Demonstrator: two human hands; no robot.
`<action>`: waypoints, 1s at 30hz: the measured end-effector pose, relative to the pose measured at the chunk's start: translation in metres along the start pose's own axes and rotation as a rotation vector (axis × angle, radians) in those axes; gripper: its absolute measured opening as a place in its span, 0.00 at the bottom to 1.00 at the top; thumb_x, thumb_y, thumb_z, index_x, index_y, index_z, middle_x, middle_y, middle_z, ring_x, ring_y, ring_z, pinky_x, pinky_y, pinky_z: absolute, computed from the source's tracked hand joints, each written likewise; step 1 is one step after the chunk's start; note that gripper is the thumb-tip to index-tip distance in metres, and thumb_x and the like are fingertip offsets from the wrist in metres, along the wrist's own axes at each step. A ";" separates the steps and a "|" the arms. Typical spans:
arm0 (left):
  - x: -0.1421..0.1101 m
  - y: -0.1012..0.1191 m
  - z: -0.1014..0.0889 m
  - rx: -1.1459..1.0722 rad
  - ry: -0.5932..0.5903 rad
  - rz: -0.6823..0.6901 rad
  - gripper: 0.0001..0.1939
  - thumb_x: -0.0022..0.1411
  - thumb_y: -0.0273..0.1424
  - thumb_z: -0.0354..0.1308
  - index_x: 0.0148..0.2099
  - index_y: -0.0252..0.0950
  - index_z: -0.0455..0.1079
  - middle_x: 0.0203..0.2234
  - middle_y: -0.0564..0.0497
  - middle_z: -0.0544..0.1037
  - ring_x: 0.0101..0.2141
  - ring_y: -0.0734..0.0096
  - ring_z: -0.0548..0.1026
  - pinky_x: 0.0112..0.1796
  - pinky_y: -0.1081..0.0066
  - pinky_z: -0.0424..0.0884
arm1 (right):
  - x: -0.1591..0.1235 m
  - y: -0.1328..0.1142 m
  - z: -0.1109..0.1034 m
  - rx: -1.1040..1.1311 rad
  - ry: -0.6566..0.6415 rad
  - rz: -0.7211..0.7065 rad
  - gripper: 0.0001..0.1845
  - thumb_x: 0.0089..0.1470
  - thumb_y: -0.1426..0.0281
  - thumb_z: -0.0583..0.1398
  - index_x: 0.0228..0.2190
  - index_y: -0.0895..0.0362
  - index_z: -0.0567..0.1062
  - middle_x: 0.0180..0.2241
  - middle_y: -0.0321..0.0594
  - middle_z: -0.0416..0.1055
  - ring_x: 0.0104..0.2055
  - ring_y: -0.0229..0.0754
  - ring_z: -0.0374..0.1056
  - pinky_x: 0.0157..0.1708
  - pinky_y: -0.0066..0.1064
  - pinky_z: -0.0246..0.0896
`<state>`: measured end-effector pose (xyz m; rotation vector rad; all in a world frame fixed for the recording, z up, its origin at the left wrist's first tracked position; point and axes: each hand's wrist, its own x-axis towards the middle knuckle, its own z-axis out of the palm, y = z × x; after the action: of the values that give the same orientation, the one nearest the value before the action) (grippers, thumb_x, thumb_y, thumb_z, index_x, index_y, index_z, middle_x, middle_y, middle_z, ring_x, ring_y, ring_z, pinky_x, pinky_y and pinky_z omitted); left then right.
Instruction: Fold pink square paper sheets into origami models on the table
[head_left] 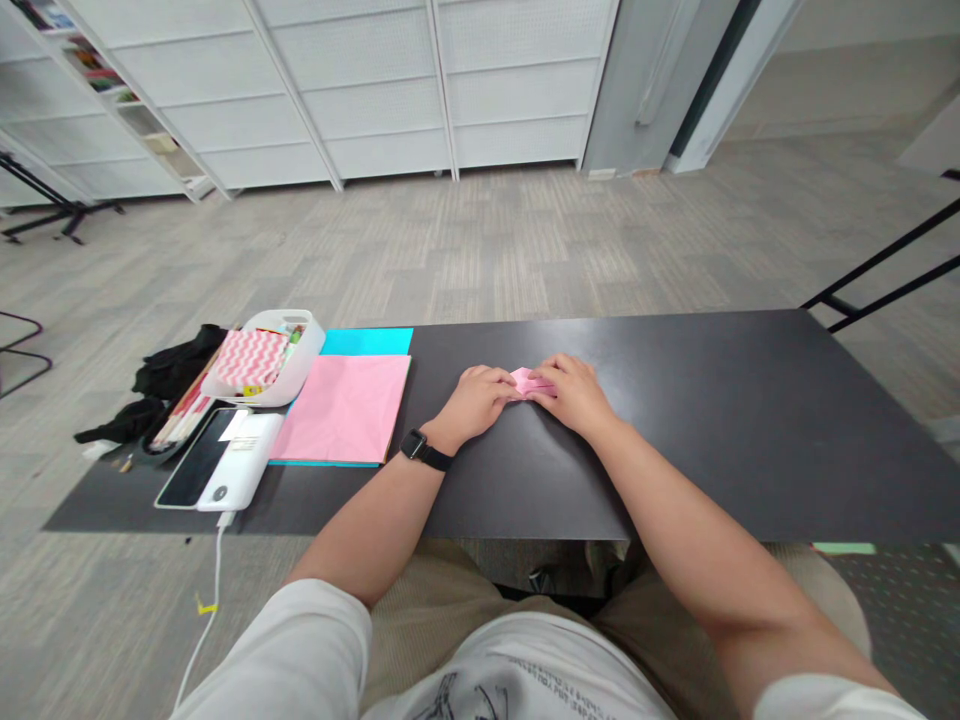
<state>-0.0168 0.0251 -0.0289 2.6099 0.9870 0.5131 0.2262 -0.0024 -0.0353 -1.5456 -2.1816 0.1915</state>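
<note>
Dark counter (712,420) under both hands. Pink sheet stack (346,408), cyan sheet (367,342) showing at its edges, left of the left hand. White basket (300,365) and white power bank (241,465) further left. Small folded pink paper (523,384) between the hands: left hand (481,398) and right hand (574,392) both on it, fingers pressed close, pinning it at either side.

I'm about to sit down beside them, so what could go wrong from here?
The white cable hangs from the power bank over the near edge of the table; a snag might drag both down. The black cloth at the left end could slip off. The small pink paper in the left hand and right hand might crease crookedly.
</note>
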 end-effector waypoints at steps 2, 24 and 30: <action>-0.001 0.001 -0.002 0.001 -0.010 -0.002 0.18 0.74 0.26 0.56 0.52 0.51 0.83 0.53 0.53 0.82 0.52 0.61 0.75 0.59 0.54 0.66 | 0.000 0.001 0.003 -0.007 0.003 0.016 0.17 0.60 0.61 0.70 0.50 0.48 0.83 0.51 0.46 0.75 0.55 0.56 0.70 0.57 0.51 0.61; -0.007 0.009 -0.013 0.042 -0.027 0.001 0.13 0.73 0.37 0.59 0.53 0.50 0.83 0.60 0.49 0.76 0.60 0.56 0.71 0.70 0.41 0.55 | -0.002 0.011 0.004 0.047 -0.058 0.112 0.15 0.61 0.58 0.68 0.50 0.39 0.85 0.64 0.46 0.67 0.69 0.63 0.59 0.69 0.78 0.39; -0.012 0.004 -0.028 0.054 -0.014 -0.023 0.09 0.70 0.38 0.63 0.46 0.51 0.86 0.61 0.51 0.76 0.60 0.54 0.71 0.71 0.35 0.51 | -0.002 0.012 0.004 0.044 -0.073 0.128 0.16 0.61 0.58 0.68 0.51 0.39 0.84 0.65 0.46 0.67 0.70 0.63 0.58 0.69 0.78 0.38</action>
<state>-0.0351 0.0187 -0.0050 2.6423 1.0389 0.4688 0.2355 0.0004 -0.0439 -1.6793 -2.1194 0.3396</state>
